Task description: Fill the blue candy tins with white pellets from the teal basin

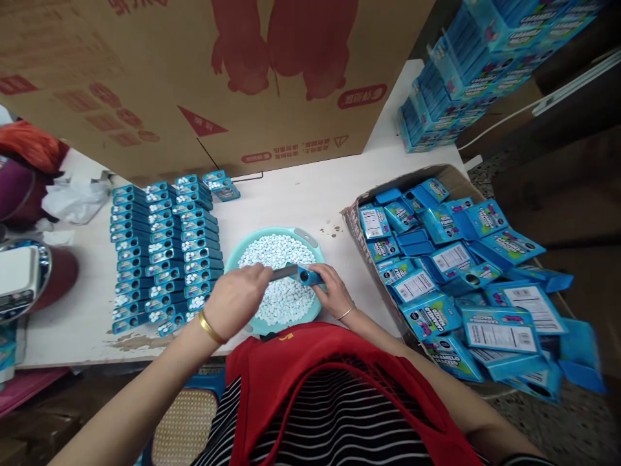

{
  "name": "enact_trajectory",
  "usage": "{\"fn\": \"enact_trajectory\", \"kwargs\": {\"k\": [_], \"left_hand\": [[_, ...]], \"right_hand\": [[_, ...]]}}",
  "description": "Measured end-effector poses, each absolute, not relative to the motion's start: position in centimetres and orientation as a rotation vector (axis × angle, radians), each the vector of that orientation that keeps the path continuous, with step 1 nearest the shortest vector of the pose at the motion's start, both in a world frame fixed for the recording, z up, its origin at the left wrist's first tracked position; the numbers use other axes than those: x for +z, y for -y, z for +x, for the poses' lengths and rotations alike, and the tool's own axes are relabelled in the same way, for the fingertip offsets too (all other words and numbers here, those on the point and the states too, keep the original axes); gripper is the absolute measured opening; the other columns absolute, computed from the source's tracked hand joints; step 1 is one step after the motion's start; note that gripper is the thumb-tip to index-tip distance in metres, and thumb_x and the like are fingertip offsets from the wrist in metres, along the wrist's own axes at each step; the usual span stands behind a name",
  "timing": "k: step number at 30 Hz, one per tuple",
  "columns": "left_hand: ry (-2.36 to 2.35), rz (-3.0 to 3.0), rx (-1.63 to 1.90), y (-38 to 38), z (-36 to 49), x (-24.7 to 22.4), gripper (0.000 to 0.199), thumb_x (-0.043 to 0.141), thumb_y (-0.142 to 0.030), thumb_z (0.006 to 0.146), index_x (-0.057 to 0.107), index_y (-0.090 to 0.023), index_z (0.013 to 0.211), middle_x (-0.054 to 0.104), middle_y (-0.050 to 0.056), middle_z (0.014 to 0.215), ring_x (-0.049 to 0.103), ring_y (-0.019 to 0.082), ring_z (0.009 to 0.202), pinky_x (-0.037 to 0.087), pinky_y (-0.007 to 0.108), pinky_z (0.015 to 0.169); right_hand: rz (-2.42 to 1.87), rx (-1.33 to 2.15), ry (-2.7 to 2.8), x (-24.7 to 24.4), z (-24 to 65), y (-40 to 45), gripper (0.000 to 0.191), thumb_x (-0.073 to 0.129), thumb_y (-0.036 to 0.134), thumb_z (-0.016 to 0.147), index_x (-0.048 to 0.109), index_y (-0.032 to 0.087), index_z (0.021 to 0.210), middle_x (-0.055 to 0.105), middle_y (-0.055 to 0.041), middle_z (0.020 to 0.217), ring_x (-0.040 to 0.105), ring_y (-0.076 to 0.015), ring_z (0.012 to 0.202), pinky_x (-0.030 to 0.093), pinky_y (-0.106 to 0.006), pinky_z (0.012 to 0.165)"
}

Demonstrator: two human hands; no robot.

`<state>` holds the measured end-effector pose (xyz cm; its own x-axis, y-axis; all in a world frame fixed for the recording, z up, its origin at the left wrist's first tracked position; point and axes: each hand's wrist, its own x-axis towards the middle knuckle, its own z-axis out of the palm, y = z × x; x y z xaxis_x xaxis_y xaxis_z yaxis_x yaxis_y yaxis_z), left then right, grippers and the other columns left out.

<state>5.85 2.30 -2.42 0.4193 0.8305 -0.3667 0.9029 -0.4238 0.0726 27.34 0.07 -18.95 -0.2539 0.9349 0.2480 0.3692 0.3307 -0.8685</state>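
Observation:
Over the bowl, my left hand (240, 294) is closed on a narrow grey metal scoop (283, 273). The scoop's far end reaches the open end of a small blue candy box (306, 277). My right hand (334, 291) grips that box from its right side, fingers wrapped round it. Below both hands stands a light turquoise bowl (233, 254) of small white and pale blue candies (286, 307). Part of the candies is hidden by my hands and the box.
Rows of blue boxes (165, 249) with candies showing stand at left. A carton (383, 278) of loose blue boxes is at right. Behind rises a large cardboard box (291, 123). Packed blue boxes (456, 77) are stacked at back right; a metal pot (53, 278) stands far left.

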Motion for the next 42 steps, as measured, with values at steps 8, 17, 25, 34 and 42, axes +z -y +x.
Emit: {"fn": "enact_trajectory", "kwargs": {"k": [8, 17, 25, 34, 42], "left_hand": [[-1.582, 1.965, -0.440, -2.5, 0.3, -17.3, 0.017, 0.047, -0.011, 0.083, 0.058, -0.014, 0.097, 0.061, 0.012, 0.099, 0.060, 0.024, 0.095, 0.046, 0.036, 0.083], [-1.416, 1.908, -0.106, -2.1, 5.8, -22.7, 0.026, 0.048, -0.023, 0.087, 0.052, -0.016, 0.111, 0.063, 0.008, 0.107, 0.059, 0.018, 0.094, 0.045, 0.029, 0.086], [-1.293, 1.925, 0.132, -1.7, 1.7, -11.6, 0.027, 0.045, -0.035, 0.090, 0.052, -0.019, 0.110, 0.062, 0.005, 0.097, 0.057, 0.016, 0.084, 0.045, 0.029, 0.079], [-1.400, 2.284, -0.364, -2.8, 5.9, -3.0, 0.019, 0.039, -0.025, 0.091, 0.055, -0.017, 0.099, 0.060, 0.007, 0.092, 0.059, 0.020, 0.084, 0.047, 0.033, 0.077], [-1.464, 2.391, -0.392, -1.9, 8.6, -0.1, 0.025, 0.033, -0.014, 0.091, 0.057, -0.019, 0.091, 0.058, 0.007, 0.082, 0.057, 0.021, 0.078, 0.047, 0.036, 0.075]], "right_hand": [[-1.258, 0.953, 1.596, -18.3, 29.6, -0.5, 0.032, 0.054, 0.021, 0.083, 0.054, 0.024, 0.115, 0.059, -0.0078, 0.109, 0.056, -0.0237, 0.103, 0.046, -0.040, 0.091], [-1.424, 0.995, 1.363, -18.2, 30.4, -0.2, 0.034, 0.063, 0.035, 0.082, 0.055, 0.023, 0.113, 0.062, -0.0074, 0.107, 0.057, -0.0229, 0.101, 0.045, -0.039, 0.091], [-1.349, 0.818, 1.643, -17.7, 30.6, -0.6, 0.033, 0.052, 0.019, 0.081, 0.055, 0.025, 0.114, 0.061, -0.0079, 0.110, 0.054, -0.0261, 0.105, 0.044, -0.045, 0.093], [-1.209, 0.767, 1.867, -17.5, 27.4, -0.5, 0.043, 0.048, 0.010, 0.080, 0.054, 0.025, 0.120, 0.059, -0.0094, 0.116, 0.053, -0.0269, 0.108, 0.046, -0.047, 0.094], [-1.201, 0.796, 1.836, -18.0, 27.2, -0.5, 0.041, 0.047, 0.013, 0.082, 0.053, 0.025, 0.120, 0.060, -0.0090, 0.114, 0.053, -0.0265, 0.109, 0.046, -0.047, 0.095]]}}
